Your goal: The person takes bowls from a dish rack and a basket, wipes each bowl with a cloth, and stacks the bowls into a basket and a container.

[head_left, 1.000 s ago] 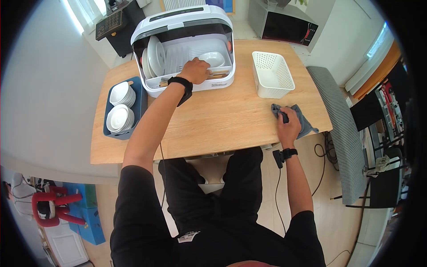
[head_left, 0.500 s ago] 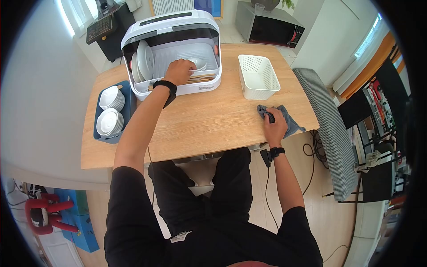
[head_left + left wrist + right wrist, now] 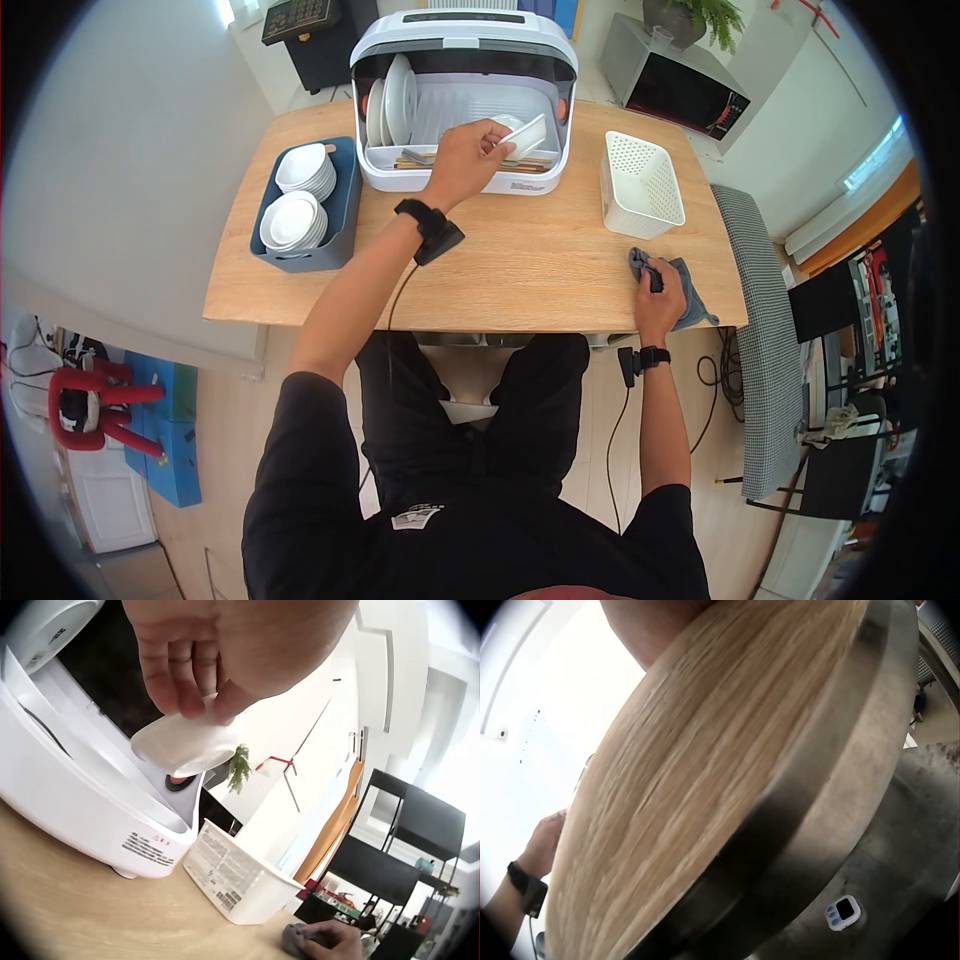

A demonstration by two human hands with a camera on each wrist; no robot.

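My left hand (image 3: pixel 466 165) pinches a small white bowl (image 3: pixel 527 138) by its edge, tilted, over the front of the white dish dryer (image 3: pixel 450 181). In the left wrist view, thumb and fingertips meet at the rim of this bowl (image 3: pixel 187 746). Part of another white bowl (image 3: pixel 507 122) shows behind it inside the dryer. White plates (image 3: pixel 400 100) stand upright at the dryer's left, and chopsticks and cutlery (image 3: pixel 418 157) lie in its front tray. At the table's right front, my right hand (image 3: pixel 658 308) grips a grey cloth (image 3: pixel 690 299).
Left of the dryer, a blue-grey bin (image 3: pixel 343 215) holds two stacks of white bowls (image 3: pixel 292 220). A white perforated basket (image 3: pixel 640 222) stands at the table's right. The wooden table (image 3: pixel 500 265) ends close before my lap. Behind is a microwave (image 3: pixel 680 95).
My left hand has come up from inside the dryer and moved right, with a small white bowl now lifted in its fingers. My right hand stays on the cloth; the head view has shifted.
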